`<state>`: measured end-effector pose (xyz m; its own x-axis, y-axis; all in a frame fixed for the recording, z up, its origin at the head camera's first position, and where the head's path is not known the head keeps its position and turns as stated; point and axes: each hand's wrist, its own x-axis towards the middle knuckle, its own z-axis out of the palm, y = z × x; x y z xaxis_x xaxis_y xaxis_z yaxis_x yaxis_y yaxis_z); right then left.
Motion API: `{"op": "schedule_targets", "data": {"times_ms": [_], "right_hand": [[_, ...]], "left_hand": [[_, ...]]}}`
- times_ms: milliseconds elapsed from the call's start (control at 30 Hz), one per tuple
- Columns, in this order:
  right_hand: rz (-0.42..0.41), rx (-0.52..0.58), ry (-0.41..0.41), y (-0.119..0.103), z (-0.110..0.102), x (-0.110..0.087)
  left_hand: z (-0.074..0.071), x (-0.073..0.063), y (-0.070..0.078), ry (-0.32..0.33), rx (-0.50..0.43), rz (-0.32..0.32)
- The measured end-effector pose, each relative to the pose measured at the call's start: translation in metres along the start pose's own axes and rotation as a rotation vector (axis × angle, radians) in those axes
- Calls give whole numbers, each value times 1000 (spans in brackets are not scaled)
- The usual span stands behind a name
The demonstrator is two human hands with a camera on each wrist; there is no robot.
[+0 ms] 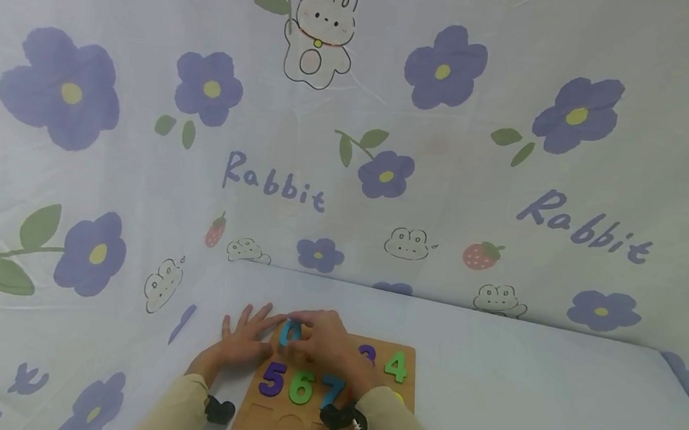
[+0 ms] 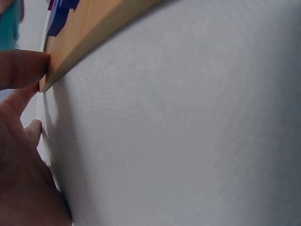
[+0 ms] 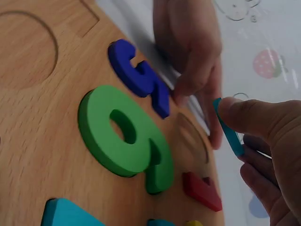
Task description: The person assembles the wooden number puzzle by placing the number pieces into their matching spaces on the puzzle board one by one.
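My right hand (image 1: 329, 344) pinches a blue number 0 piece (image 3: 229, 129) between thumb and fingers. The piece is tilted on edge above the oval recess (image 3: 190, 134) at the wooden number board's (image 1: 248, 428) upper left corner. My left hand (image 1: 242, 342) rests along the board's left edge with its fingers spread, the thumb touching the board. Near the recess sits a red number piece (image 3: 202, 190), which my right hand hides in the head view. Purple 5 (image 1: 273, 379), green 6 (image 1: 301, 388) and blue 7 (image 1: 331, 390) form the row below.
A purple 3 (image 1: 367, 354) and a green 4 (image 1: 396, 366) sit in the board's top row. Shape recesses line its near side. The white table (image 1: 517, 400) extends right, and a flower-and-rabbit printed curtain (image 1: 456, 156) stands behind it and at the left.
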<state>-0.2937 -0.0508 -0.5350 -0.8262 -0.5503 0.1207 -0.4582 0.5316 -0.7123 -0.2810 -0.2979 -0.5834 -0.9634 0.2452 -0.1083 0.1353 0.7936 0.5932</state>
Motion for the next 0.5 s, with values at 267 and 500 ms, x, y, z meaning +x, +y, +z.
{"op": "schedule_targets", "data": {"times_ms": [267, 500], "right_hand": [[5, -83, -24, 8, 19, 10], [-27, -202, -40, 4, 25, 11]], "left_hand": [[2, 1, 0, 14, -2, -6], [4, -1, 1, 42, -16, 24]]}}
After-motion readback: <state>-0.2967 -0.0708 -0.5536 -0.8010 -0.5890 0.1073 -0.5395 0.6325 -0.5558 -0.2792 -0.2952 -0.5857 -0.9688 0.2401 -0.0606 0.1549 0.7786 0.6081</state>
